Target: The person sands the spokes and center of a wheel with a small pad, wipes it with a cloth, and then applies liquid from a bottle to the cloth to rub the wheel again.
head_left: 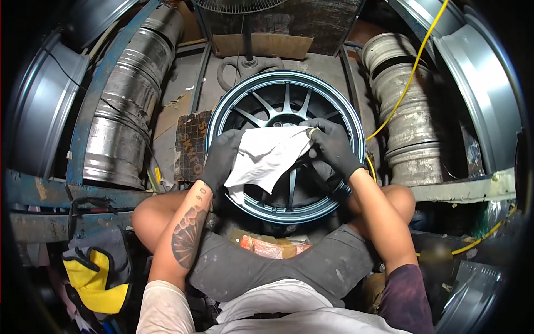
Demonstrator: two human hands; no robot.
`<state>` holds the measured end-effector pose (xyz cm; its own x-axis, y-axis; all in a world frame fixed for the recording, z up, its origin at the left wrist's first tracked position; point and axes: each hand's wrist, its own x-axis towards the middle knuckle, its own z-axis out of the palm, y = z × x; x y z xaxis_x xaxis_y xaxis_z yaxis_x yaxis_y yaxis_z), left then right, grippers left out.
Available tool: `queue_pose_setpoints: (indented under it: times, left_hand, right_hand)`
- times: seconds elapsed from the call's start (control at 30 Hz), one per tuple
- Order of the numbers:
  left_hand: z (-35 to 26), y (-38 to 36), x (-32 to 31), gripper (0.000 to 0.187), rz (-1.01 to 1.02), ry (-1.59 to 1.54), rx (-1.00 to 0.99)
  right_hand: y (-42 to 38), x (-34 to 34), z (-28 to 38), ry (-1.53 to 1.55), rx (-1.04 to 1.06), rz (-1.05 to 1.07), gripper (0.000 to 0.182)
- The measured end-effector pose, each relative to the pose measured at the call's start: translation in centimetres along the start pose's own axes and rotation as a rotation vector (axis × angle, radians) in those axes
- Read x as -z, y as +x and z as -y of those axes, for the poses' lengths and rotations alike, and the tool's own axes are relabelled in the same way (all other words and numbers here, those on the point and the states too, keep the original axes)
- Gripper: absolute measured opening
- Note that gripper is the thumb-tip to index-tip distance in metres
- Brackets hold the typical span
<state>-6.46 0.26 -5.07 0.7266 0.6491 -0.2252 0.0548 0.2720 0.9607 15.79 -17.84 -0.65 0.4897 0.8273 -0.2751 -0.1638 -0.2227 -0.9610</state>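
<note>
Between my two gloved hands a white cloth [267,153] is stretched out, its lower corners hanging loose. My left hand [223,153], in a dark glove, grips the cloth's left side. The upper right corner is pinched by my right hand [331,143], also dark-gloved, with a small yellowish band showing at the fingers. Right below the cloth lies a multi-spoke wheel rim [287,100] with a bluish-grey outer lip, face up in front of my knees. The cloth covers part of its hub and left spokes.
Stacked metal rims stand at the left [125,100] and right [406,106]. A yellow hose [409,83] runs down the right side. A fan [245,4] stands at the back. A yellow-and-grey cloth [97,278] hangs at lower left. A marked board [192,145] lies left of the wheel.
</note>
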Motion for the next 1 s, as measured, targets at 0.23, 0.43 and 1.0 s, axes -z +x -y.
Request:
queue_pose_setpoints:
  times: [0.23, 0.43, 1.0]
  left_hand:
    - [-0.6, -2.9, 0.2, 0.028, 0.065, -0.066, -0.028]
    - [-4.3, -3.6, 2.0, 0.022, 0.419, -0.028, -0.262]
    - [-3.6, 3.8, 2.2, 0.035, 0.111, 0.236, 0.073]
  right_hand:
    - [-2.4, 1.6, 0.5, -0.152, 0.146, 0.085, 0.031]
    - [-4.5, 1.2, 1.7, -0.606, 0.451, 0.073, 0.027]
    - [2.7, 0.9, 3.0, -0.327, 0.073, 0.071, 0.028]
